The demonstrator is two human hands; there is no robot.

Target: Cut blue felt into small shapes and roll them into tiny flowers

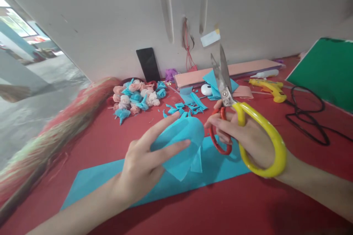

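A folded piece of blue crepe paper (pixel 179 154) is pinched in my left hand (pixel 143 165), its top edge cut round and its lower corners pointed. My right hand (pixel 245 136) is closed on a pair of scissors (pixel 227 97) with one yellow and one red handle. The blades point up and stand slightly apart, away from the paper. Beneath both hands a long blue paper strip (pixel 96 180) lies flat across the red tabletop. Small blue paper offcuts (pixel 190 107) are scattered just beyond the left hand.
A heap of pink, white and blue paper roses (pixel 136 95) sits at the back left. A black phone (pixel 148 64) leans against the wall. On the right lie a yellow glue gun (pixel 268 88) with a black cord (pixel 306 117) and a green board (pixel 325 71). Pink paper (pixel 248 68) lies behind.
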